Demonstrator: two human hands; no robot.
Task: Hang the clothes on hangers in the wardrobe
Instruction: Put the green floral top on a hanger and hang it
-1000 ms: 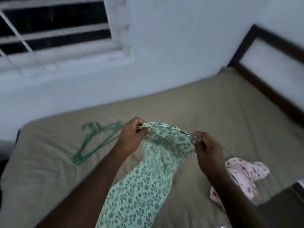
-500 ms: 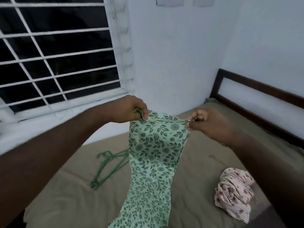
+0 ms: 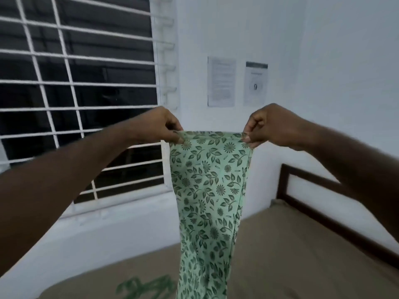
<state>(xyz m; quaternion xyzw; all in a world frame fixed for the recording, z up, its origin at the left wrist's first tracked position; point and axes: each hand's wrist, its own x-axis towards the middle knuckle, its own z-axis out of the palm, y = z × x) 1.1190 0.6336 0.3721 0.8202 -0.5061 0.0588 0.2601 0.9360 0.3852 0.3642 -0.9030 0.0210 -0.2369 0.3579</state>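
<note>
**Head view**

- L hand [image 3: 166, 126]: thumb and curled fingers pinched the top-left corner of the green floral-print garment [image 3: 209, 190].
- R hand [image 3: 265, 126]: same pinch on the top-right corner. Neither hand was relaxed.
- Garment: the top edge was stretched flat between the two hands, in front of the wall and next to the window grille [image 3: 75, 93]. The rest hung straight down over the bed [image 3: 280, 255], and the lower end ran out of frame. The garment type could not be confirmed.
- Green hanger(s) [image 3: 146, 287]: lying on the bed, low and left of the garment. Too blurred to count.
- Wardrobe: not in view.
- Also visible: two paper notices [image 3: 221, 82] on the wall and the dark headboard [image 3: 323, 190] at right.

**Assessed step:** garment opened out for inspection, not yet on a hanger.

**Likely faults from here**

1. Each grip covered a corner only. Freeing one hand to reach for a hanger would prob. let the cloth collapse or slip onto the bed.
2. The hangers looked overlapped. Lifting one could drag the other along.
3. With the lower end unseen, it could snag or trail while being carried to the wardrobe
</note>
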